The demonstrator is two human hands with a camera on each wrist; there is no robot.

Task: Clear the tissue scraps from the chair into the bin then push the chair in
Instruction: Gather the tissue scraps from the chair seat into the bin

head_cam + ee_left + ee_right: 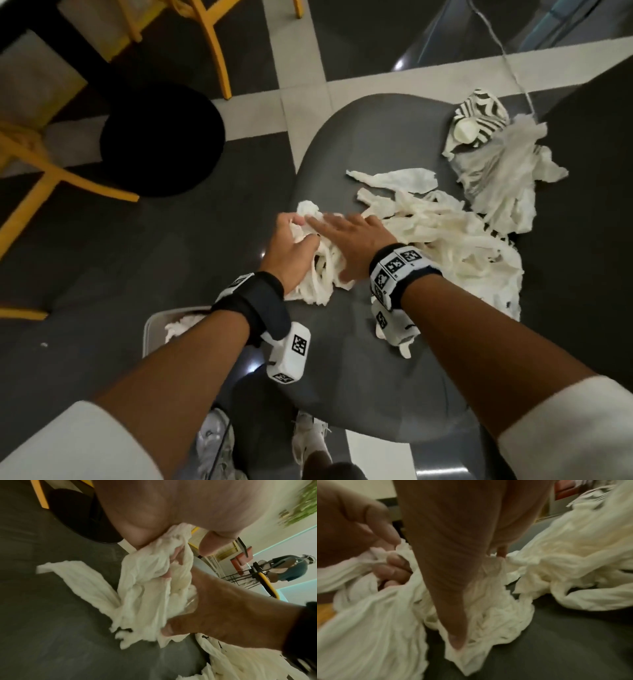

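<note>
White tissue scraps (455,240) lie strewn over the grey chair seat (359,144). My left hand (291,240) grips a bunch of tissue (322,274) near the seat's left edge; in the left wrist view its fingers are curled into the bunch of tissue (150,588). My right hand (346,236) lies flat with straight fingers on the same bunch, right beside the left hand. In the right wrist view my right thumb (450,588) presses down into the tissue (488,615). The bin (147,329) stands on the floor below the seat's left edge, with tissue inside.
A black-and-white striped wrapper (479,113) lies among scraps at the seat's far right. Yellow chair legs (212,44) and a black round table base (161,140) stand to the left. A cable (507,58) trails behind the seat. My shoes (212,442) are below.
</note>
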